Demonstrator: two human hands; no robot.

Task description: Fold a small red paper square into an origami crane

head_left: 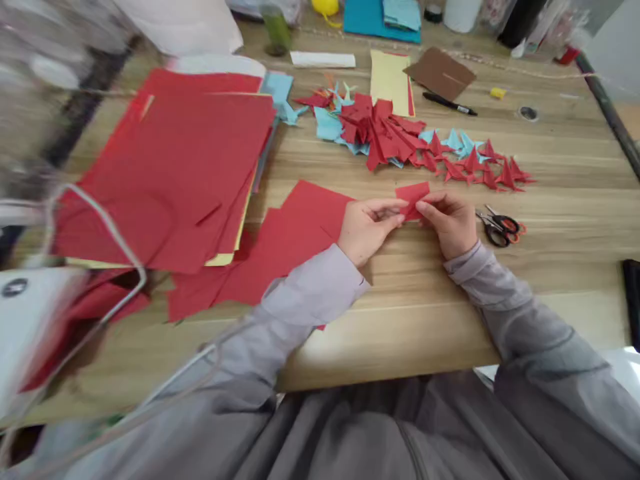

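A small piece of folded red paper (413, 195) is pinched between both my hands just above the wooden table (560, 200). My left hand (367, 229) grips its left edge with thumb and fingers closed. My right hand (450, 222) holds the right side, fingers curled round it. Both arms wear grey sleeves. Just left of my left hand lie loose red sheets (295, 233). Behind my hands is a pile of folded red and light blue paper figures (400, 140).
A big stack of red paper (175, 173) fills the left. Black scissors with red-orange handles (503, 227) lie right of my right hand. Farther back are a black pen (450, 104), a yellow sheet (389, 80), brown card (440, 72) and blue paper (380, 17).
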